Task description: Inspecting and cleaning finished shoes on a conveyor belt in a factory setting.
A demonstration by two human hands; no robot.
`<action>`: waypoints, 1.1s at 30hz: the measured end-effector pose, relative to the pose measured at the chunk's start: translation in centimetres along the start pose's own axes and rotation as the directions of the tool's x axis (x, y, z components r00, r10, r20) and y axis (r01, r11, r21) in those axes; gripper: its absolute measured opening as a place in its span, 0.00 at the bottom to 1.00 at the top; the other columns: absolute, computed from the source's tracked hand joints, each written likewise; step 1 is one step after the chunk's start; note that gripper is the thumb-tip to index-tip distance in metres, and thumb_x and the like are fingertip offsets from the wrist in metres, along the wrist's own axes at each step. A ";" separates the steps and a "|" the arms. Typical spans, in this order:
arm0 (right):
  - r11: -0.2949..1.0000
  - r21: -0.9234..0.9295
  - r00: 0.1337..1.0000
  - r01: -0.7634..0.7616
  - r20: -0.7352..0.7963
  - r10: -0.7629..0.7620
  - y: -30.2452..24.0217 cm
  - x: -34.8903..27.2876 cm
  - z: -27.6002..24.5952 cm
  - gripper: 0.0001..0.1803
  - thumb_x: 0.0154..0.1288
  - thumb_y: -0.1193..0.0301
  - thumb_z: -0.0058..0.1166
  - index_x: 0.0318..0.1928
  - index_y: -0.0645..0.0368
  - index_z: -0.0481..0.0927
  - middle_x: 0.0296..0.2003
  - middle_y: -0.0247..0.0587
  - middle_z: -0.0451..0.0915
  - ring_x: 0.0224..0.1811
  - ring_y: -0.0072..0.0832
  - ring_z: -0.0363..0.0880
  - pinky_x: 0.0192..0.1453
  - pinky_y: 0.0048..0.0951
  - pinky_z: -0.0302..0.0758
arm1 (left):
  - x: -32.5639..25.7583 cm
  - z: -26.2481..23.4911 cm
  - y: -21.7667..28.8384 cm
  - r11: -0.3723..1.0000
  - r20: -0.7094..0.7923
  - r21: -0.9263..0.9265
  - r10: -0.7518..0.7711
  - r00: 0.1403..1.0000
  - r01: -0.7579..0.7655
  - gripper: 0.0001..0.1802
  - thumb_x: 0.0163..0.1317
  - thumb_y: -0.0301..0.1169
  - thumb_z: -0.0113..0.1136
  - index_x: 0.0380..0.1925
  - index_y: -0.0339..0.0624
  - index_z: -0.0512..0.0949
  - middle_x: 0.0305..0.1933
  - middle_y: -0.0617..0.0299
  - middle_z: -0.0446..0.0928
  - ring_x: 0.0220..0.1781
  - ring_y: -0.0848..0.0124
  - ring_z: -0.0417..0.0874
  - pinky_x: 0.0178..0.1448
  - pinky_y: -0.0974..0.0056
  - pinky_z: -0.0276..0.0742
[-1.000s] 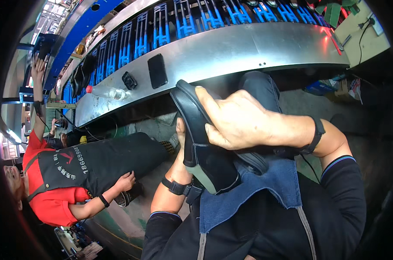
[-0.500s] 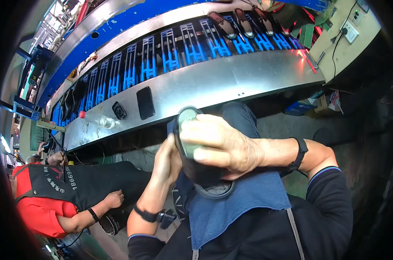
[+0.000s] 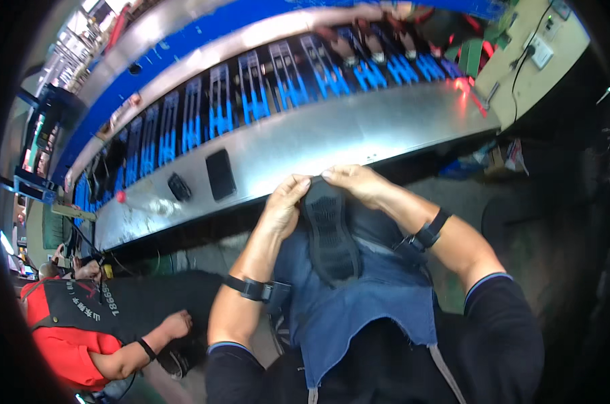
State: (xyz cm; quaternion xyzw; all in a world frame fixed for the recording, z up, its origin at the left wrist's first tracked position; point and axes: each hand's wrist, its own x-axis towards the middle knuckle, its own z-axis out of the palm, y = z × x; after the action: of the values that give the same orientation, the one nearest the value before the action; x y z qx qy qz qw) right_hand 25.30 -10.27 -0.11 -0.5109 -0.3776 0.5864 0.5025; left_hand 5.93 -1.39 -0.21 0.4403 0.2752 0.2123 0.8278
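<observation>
A black shoe point(image 3: 330, 232) lies sole-up over my lap on a blue apron point(image 3: 359, 306). My left hand point(image 3: 283, 204) grips the shoe's far end from the left. My right hand point(image 3: 356, 183) grips the same end from the right, fingertips nearly meeting at the top. Both wrists wear black bands.
A long metal conveyor bench point(image 3: 332, 138) with blue racks point(image 3: 285, 87) runs across ahead; two black pads point(image 3: 220, 174) and a clear bottle point(image 3: 147, 204) lie on its edge. A co-worker in red with a black apron point(image 3: 76, 323) sits at lower left, a hand point(image 3: 177, 324) on a dark shoe.
The shoe has turned from its side, held up by my right hand, to sole-up on my lap. Both hands now hold its far end. The view tilted upward.
</observation>
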 end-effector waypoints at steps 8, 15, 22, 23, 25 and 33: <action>0.506 -0.441 0.638 0.741 0.697 -0.327 -0.9 -11.7 2.1 0.08 0.53 0.68 0.60 0.27 0.52 0.73 0.29 0.32 0.71 0.33 0.30 0.72 0.39 0.33 0.68 | -11.5 6.7 -0.9 0.244 0.761 0.634 -0.029 0.648 -0.734 0.05 0.53 0.30 0.57 0.31 0.49 0.73 0.32 0.67 0.65 0.40 0.70 0.71 0.47 0.64 0.67; 0.530 -0.437 0.670 0.727 0.620 -0.408 1.1 -3.7 -2.6 0.14 0.54 0.61 0.67 0.34 0.52 0.77 0.33 0.31 0.69 0.37 0.30 0.69 0.45 0.32 0.68 | -4.6 0.7 -1.0 0.267 0.636 0.688 0.227 0.738 -0.675 0.12 0.47 0.31 0.68 0.34 0.45 0.80 0.40 0.66 0.76 0.43 0.67 0.74 0.49 0.60 0.68; 0.893 -0.337 0.925 0.297 0.334 -0.181 -1.5 1.8 -3.5 0.21 0.60 0.61 0.70 0.42 0.60 0.74 0.38 0.42 0.70 0.40 0.39 0.72 0.43 0.39 0.72 | 0.9 -1.4 1.9 0.780 0.208 0.562 0.189 0.960 -0.276 0.19 0.51 0.30 0.77 0.39 0.37 0.78 0.36 0.54 0.76 0.35 0.61 0.77 0.38 0.59 0.73; 0.918 -0.355 0.963 0.177 0.254 -0.088 -1.4 2.6 -3.5 0.20 0.61 0.63 0.69 0.43 0.61 0.73 0.38 0.43 0.70 0.38 0.39 0.73 0.42 0.38 0.72 | 1.7 -1.9 1.9 0.826 0.137 0.532 0.135 0.981 -0.188 0.19 0.52 0.29 0.77 0.40 0.37 0.78 0.36 0.54 0.76 0.35 0.61 0.77 0.39 0.60 0.73; 0.917 -0.387 0.977 0.103 0.212 -0.020 -0.7 4.2 -3.7 0.20 0.66 0.63 0.65 0.45 0.62 0.69 0.38 0.46 0.69 0.35 0.40 0.73 0.38 0.38 0.72 | 3.3 -2.9 1.5 0.836 0.078 0.545 0.033 0.996 -0.070 0.16 0.56 0.26 0.74 0.40 0.36 0.77 0.37 0.55 0.76 0.37 0.65 0.77 0.39 0.63 0.73; 0.851 -0.520 0.987 0.072 0.162 0.015 1.6 6.6 -3.9 0.25 0.66 0.61 0.64 0.50 0.62 0.66 0.40 0.50 0.67 0.32 0.45 0.75 0.33 0.41 0.75 | 6.5 -4.5 2.3 0.618 0.102 0.785 -0.052 0.993 -0.049 0.16 0.59 0.29 0.70 0.43 0.34 0.77 0.40 0.51 0.76 0.39 0.58 0.78 0.43 0.58 0.76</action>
State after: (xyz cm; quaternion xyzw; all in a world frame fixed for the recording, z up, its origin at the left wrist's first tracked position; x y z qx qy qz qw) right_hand 28.93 -4.43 -3.80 -0.5739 -0.5700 0.4928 0.3208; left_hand 7.73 6.44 -2.10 0.7691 0.2926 0.0441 0.5665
